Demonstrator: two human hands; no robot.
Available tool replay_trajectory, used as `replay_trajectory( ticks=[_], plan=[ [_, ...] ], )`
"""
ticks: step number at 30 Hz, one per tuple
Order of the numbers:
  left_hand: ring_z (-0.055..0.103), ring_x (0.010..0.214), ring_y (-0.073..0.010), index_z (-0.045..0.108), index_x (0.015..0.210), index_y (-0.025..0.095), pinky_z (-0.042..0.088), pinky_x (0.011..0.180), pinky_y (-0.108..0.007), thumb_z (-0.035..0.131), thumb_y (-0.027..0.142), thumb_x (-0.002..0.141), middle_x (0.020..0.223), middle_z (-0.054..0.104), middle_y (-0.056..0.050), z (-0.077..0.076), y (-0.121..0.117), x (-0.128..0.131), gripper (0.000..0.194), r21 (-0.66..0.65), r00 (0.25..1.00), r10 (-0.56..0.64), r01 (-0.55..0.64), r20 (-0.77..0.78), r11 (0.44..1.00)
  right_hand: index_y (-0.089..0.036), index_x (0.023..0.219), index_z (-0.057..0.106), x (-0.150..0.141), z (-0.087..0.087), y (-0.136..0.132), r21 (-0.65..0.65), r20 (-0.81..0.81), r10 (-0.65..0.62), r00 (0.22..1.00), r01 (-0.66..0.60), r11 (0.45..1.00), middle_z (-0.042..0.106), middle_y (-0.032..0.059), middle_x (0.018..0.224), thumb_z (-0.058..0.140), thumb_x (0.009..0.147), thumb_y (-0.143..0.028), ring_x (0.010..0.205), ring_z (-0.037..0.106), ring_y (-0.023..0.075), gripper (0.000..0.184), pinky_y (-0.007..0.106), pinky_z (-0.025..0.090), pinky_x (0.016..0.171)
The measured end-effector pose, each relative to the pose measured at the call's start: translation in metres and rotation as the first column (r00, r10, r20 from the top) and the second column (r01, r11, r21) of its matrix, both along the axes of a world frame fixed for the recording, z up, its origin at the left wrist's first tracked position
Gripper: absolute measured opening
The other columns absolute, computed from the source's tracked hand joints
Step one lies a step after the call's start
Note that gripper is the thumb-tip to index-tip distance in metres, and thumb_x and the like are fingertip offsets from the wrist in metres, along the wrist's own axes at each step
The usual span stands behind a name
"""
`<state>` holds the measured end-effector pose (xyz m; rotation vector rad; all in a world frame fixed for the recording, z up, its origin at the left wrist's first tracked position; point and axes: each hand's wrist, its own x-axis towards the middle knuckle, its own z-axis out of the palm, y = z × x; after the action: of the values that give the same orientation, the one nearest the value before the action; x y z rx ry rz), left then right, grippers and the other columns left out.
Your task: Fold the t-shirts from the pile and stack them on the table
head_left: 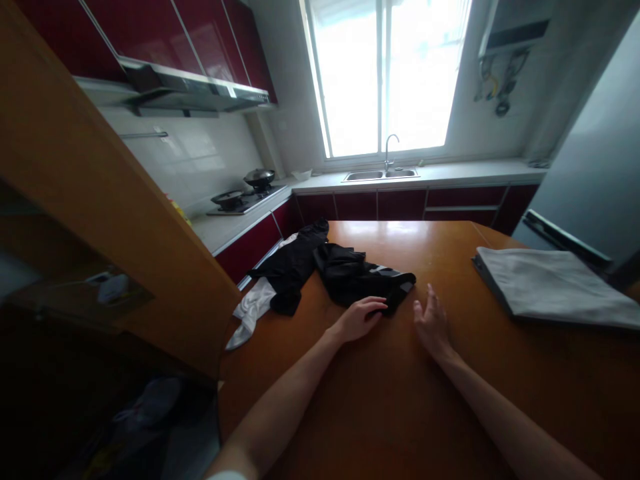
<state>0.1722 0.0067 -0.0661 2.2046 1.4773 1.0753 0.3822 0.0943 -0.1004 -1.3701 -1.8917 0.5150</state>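
A black garment (343, 270) with white and grey patches near its right end lies crumpled on the wooden table (380, 400). My left hand (359, 320) is at its near edge, fingertips touching the cloth, fingers loosely stretched and not wrapped round it. To the right of the garment, my right hand (434, 327) is held apart from it, fingers spread and holding nothing. Farther left, a second dark garment (295, 263) lies in a heap, with a white cloth (256, 307) beside it hanging towards the table's left edge.
A folded grey cloth stack (560, 283) lies on the table's right side. An orange wooden panel (145, 220) stands close on the left. Beyond the table are a counter with a sink (383, 175), a stove with pans (260, 177), and a refrigerator (595, 147) at right.
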Motion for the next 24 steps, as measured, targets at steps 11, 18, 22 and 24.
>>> replay_trajectory(
  ticks=[11,18,22,24],
  plan=[
    [0.048,0.136,-0.0289,0.065,0.127,0.021,0.040,0.116,-0.050,0.058,0.015,0.093,0.141,0.056,-0.012,-0.004,0.007,-0.050,0.036,0.227,0.729,0.683,-0.658,-0.049,0.718,-0.027,0.128,0.068,-0.006,0.019,-0.031,0.209,0.288,0.431,0.855,-0.495,0.843,0.051,0.0077,0.150,0.046,0.100,-0.036,0.140,0.038,0.0286,0.037,0.052,0.025,0.118],
    [0.067,0.094,-0.0222,0.069,0.116,0.020,0.055,0.091,-0.037,0.060,0.020,0.092,0.099,0.071,-0.006,-0.008,0.008,-0.060,0.025,0.136,0.743,0.668,-0.667,0.045,0.732,-0.013,0.133,0.061,-0.002,0.009,-0.010,0.058,0.431,0.149,0.890,-0.192,0.980,0.054,0.0185,0.146,0.039,0.100,-0.031,0.141,0.039,0.0316,0.043,0.065,0.011,0.118],
    [0.069,0.088,-0.0185,0.071,0.115,0.023,0.055,0.085,-0.032,0.058,0.031,0.097,0.095,0.073,-0.004,-0.001,0.002,-0.044,0.023,0.132,0.893,0.450,-0.447,0.007,0.885,0.000,0.146,0.044,0.012,0.010,0.010,-0.003,0.454,-0.066,0.889,0.075,0.997,0.031,0.0288,0.160,0.041,0.098,-0.035,0.152,0.016,0.0383,0.059,0.070,0.010,0.116],
    [0.069,0.095,-0.0188,0.072,0.110,0.024,0.053,0.091,-0.034,0.054,0.030,0.099,0.100,0.075,-0.004,0.002,0.001,-0.038,0.022,0.183,0.925,0.379,-0.367,-0.033,0.912,0.000,0.148,0.041,0.016,0.012,0.012,0.049,0.395,-0.131,0.909,0.121,0.991,0.028,0.0279,0.161,0.040,0.098,-0.033,0.152,0.015,0.0375,0.061,0.067,0.012,0.117]
  ],
)
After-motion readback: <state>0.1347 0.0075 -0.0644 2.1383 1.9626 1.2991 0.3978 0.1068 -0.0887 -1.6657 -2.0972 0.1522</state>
